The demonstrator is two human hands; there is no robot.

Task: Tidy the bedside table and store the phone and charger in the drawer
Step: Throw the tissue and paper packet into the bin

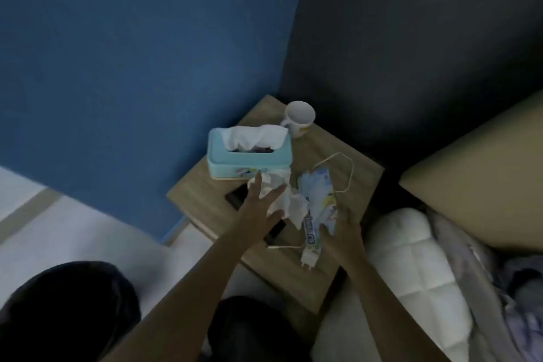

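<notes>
On bedside table (357,185): left hand (258,209) spread over crumpled tissue (289,203); right hand (342,232) pinching wrapper (318,200).

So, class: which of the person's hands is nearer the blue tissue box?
Left. The left hand reaches over the crumpled tissues, its fingertips almost at the tissue box; the right hand sits further back, by the wrapper.

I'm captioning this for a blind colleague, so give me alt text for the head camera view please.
Two bare hands reach over a cluttered wooden bedside table: the left hand spreads open above crumpled tissues and a dark phone, the right hand touches a printed wrapper. A blue tissue box, white mug and white charger cable sit behind.
</notes>
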